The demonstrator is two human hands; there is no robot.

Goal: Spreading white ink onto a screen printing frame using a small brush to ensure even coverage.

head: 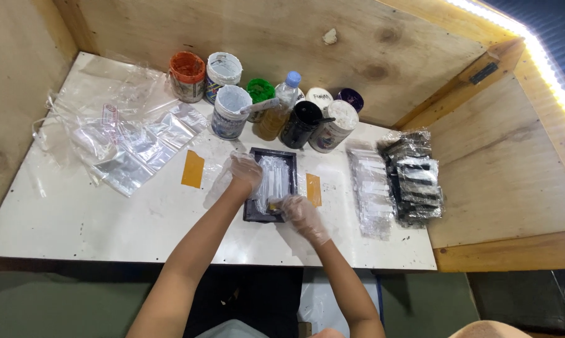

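Head view: a black tray (252, 188) lies on the white table (76, 219), with a clear plastic bag (273, 178) resting on it. The left hand (245, 172), gloved, presses on the bag at the tray's left edge, fingers curled. The right hand (301, 211), gloved, pinches the bag's near end at the tray's near-right corner. Paint jars (232, 112) stand behind the tray. Stacked packets (414, 181) lie well right of it.

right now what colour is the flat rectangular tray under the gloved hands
Black; the flat rectangular tray shows best in the head view.
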